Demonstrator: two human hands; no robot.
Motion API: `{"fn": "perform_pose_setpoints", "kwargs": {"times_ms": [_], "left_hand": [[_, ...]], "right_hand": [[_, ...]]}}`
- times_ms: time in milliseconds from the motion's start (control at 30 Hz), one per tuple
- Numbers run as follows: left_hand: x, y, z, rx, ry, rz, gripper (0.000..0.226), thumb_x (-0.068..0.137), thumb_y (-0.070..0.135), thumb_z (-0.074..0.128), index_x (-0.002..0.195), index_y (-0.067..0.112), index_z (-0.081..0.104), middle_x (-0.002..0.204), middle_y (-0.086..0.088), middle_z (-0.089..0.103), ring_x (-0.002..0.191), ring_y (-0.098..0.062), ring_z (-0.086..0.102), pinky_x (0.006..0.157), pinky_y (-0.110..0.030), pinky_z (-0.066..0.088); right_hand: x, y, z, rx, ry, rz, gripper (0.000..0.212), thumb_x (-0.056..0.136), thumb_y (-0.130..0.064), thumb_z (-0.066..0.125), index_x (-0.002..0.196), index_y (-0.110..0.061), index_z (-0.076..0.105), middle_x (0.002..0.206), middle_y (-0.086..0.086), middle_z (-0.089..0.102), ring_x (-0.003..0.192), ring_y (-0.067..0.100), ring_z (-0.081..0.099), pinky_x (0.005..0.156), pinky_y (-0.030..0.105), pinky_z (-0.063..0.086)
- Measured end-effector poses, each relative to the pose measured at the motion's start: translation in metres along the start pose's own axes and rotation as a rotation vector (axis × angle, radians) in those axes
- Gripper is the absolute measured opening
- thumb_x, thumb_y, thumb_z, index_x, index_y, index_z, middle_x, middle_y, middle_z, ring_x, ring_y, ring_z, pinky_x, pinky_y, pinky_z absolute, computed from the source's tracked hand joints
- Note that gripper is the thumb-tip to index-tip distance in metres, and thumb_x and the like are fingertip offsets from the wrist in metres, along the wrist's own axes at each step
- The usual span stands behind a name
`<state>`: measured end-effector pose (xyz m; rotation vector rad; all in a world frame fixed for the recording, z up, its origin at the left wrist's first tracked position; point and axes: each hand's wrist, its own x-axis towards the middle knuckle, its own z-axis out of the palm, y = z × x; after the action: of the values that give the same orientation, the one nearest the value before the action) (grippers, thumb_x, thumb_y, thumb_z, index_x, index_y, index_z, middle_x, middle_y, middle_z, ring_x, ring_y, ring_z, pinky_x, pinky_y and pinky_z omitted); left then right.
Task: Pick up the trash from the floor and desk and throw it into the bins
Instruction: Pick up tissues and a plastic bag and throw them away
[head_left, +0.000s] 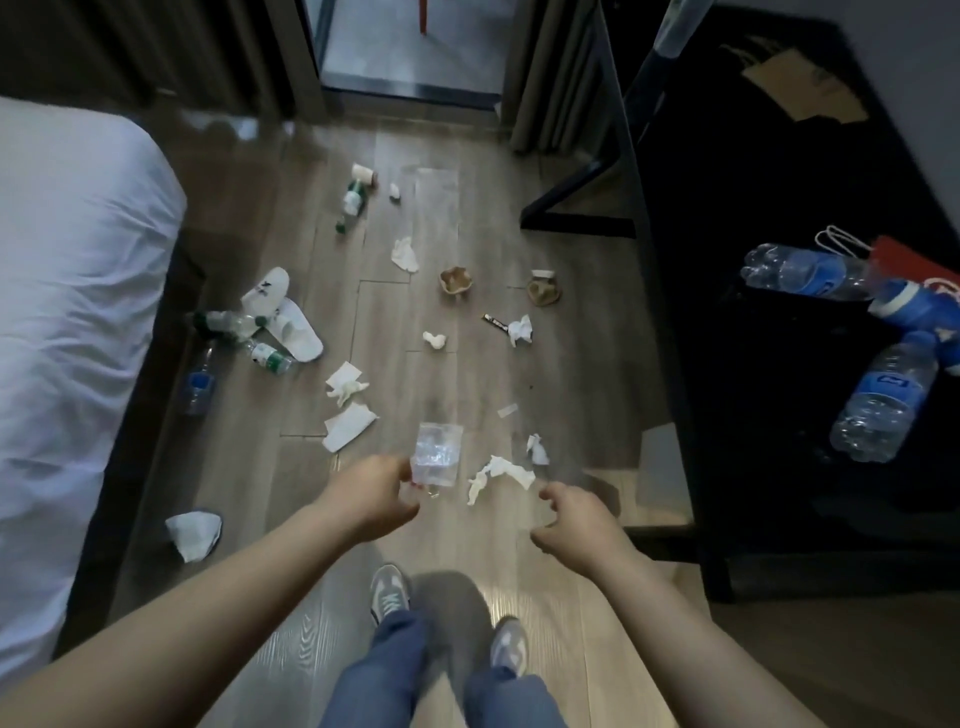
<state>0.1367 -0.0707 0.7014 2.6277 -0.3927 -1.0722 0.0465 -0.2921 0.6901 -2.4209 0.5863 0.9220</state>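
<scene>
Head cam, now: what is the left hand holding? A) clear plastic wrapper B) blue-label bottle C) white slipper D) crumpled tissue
A: the left hand pinches a clear plastic wrapper by its lower corner.

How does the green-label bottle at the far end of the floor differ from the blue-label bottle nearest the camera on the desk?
The green-label bottle lies on the wood floor; the blue-label bottle lies on the black desk. The first carries a green label, the second a blue one. Both are clear plastic, on their sides, not yet picked up.
</scene>
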Motion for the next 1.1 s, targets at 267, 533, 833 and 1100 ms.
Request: {"fn": "perform_pose_setpoints", "kwargs": {"times_ms": [267,533,833,1100], "left_hand": [[0.101,-0.021,0.057,-0.062,-0.08,-0.096,0.041,0.088,0.029,0.057,0.126,0.015,0.054,0.125,-0.004,0.059,0.113,-0.02,0.056,0.08,-0.024,0.04],[0.225,-0.036,0.159,-0.118,-0.106,-0.148,0.039,0.089,0.03,0.058,0.125,0.014,0.056,0.122,-0.005,0.061,0.111,-0.021,0.058,0.088,-0.028,0.046],[0.404,-0.076,0.287,-0.071,-0.001,-0.068,0.036,0.087,0.029,0.057,0.12,0.015,0.057,0.119,-0.003,0.063,0.105,-0.022,0.059,0.074,-0.024,0.042],[0.544,-0.117,0.364,0.036,0.149,0.114,0.033,0.086,0.03,0.06,0.115,0.015,0.059,0.112,-0.002,0.065,0.099,-0.021,0.061,0.08,-0.03,0.049]], "right_hand": [[0.107,0.029,0.031,0.015,-0.056,0.051,0.056,0.084,-0.019,0.063,0.137,-0.015,0.047,0.131,0.007,0.058,0.109,0.019,0.061,0.09,0.034,0.054],[0.242,0.097,0.095,-0.013,-0.054,0.067,0.055,0.083,-0.026,0.064,0.136,-0.02,0.05,0.136,-0.001,0.053,0.121,0.017,0.053,0.097,0.033,0.049],[0.428,0.175,0.186,-0.091,-0.005,0.006,0.035,0.079,-0.018,0.059,0.113,-0.012,0.057,0.129,0.011,0.053,0.101,0.025,0.058,0.072,0.03,0.044],[0.593,0.196,0.242,-0.277,0.182,-0.188,0.045,0.085,-0.023,0.063,0.128,-0.011,0.056,0.126,0.013,0.054,0.115,0.03,0.055,0.091,0.032,0.043]]}}
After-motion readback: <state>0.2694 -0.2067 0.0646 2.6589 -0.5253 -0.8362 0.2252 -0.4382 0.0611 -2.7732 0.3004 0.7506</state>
